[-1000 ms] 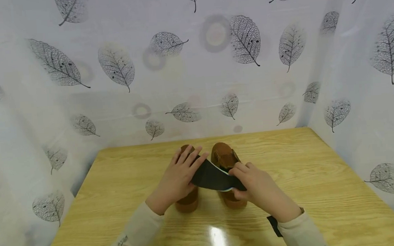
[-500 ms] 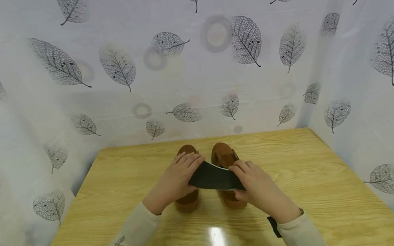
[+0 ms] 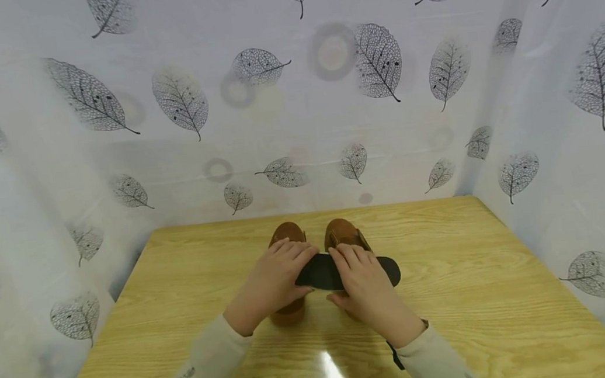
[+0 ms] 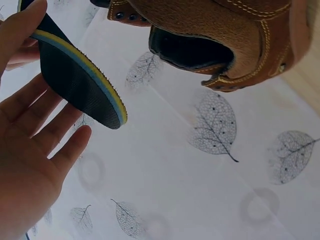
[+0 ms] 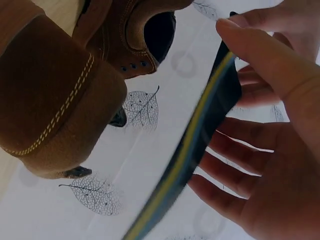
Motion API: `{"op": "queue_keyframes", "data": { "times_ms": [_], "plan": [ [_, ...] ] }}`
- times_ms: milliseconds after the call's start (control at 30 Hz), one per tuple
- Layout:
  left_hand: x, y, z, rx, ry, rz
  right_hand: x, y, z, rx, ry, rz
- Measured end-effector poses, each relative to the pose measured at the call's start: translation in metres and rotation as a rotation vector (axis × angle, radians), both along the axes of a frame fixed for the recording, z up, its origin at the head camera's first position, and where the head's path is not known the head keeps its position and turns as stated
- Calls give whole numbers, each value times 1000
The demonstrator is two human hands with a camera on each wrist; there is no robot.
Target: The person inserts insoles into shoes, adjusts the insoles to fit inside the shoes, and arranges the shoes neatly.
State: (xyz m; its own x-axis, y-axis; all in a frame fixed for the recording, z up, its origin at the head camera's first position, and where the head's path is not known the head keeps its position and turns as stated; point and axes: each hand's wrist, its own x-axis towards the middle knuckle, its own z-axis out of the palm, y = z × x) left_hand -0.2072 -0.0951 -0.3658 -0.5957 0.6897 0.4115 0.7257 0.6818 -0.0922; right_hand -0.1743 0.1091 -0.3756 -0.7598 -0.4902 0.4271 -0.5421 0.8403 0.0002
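My left hand (image 3: 269, 282) grips the left end of a black insole (image 3: 321, 272), held level above a pair of brown shoes. Its thumb lies along the near edge and its fingers over the far edge. My right hand (image 3: 369, 287) holds the insole around its middle, and the rounded right end sticks out past the knuckles. Yellow and blue layers line the insole's edge (image 4: 95, 72) in the left wrist view. The left shoe (image 3: 287, 232) and right shoe (image 3: 341, 232) stand side by side, toes pointing away, both partly hidden by my hands.
The shoes stand on a wood-grain table (image 3: 465, 259). Behind it and along both sides hangs a pale curtain (image 3: 298, 125) printed with leaves. A dark strap (image 3: 395, 355) shows at the right wrist, by the sleeve.
My right hand has slid left along the insole, from its right end to its middle, leaving that end exposed. The insole lies more level. My left fingers, spread earlier, have closed together.
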Motion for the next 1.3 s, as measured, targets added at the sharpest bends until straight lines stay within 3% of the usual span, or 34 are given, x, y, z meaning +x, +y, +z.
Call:
{"op": "queue_keyframes", "data": {
  "times_ms": [433, 600, 733, 867, 967, 1067, 1167, 1300],
  "plan": [
    [2, 3, 4, -20, 35, -40, -4, -1, -1, 10, 103, 60],
    [1, 1, 5, -24, 12, -88, -2, 0, 2, 5, 79, 71],
    [1, -3, 4, -21, -29, -120, -1, 1, 2, -58, 30, 89],
    [-7, -15, 5, 82, -50, -120, -1, 5, 1, -181, -19, 117],
    [-16, -32, 7, 171, -22, -70, -2, 11, 2, -261, -86, 105],
    [-24, -46, 5, 206, -4, 30, -2, 17, 4, -331, -171, 73],
    [-31, -52, -6, 197, -36, 131, -3, 18, 4, -419, -255, 53],
    [-39, -51, -25, 209, -133, 204, -2, 12, 6, -549, -442, 25]
  ]
}}
